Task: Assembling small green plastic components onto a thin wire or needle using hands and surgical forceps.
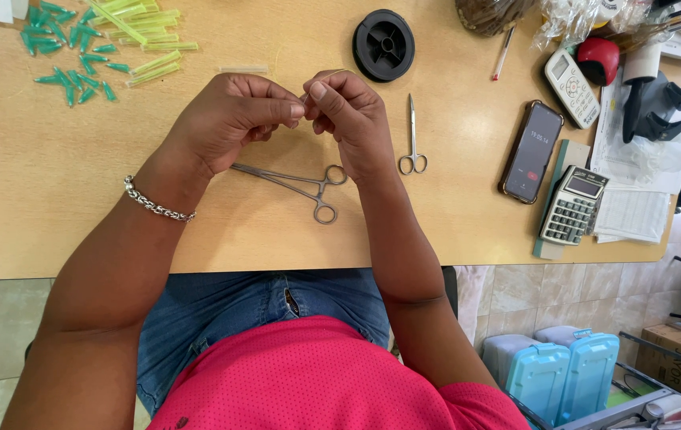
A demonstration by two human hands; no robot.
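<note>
Pink mesh shirt (316, 374) and blue jeans (221, 306) fill the nearest part of the view, with both forearms reaching out over the edge of a light wooden table (54, 191). A silver chain bracelet (157, 203) sits on the left wrist. Just beyond the arms, steel forceps (296, 181) lie flat on the table, their ring handles toward the right arm, untouched. Above them the two hands meet, fingertips almost touching. The left hand (229, 119) is curled nearly closed, thumb and forefinger pinched together; the right hand (352, 111) is likewise pinched, and a very fine pale thread (326, 76) seems to run between and above the two pinches, too thin to trace fully. Judging from this, the step in hand looks like fine finger work on the thread, a tying or threading; the next move would call for steady tension and a tool taken up without loosening the pinch. Small scissors (413, 147) lie just right of the right hand. Farther off stand a black spool (384, 44), a clear tube (243, 69), and a scatter of green caps and yellow-green tubes (97, 40). At the right are a smartphone (531, 151) and a calculator (573, 205).
</note>
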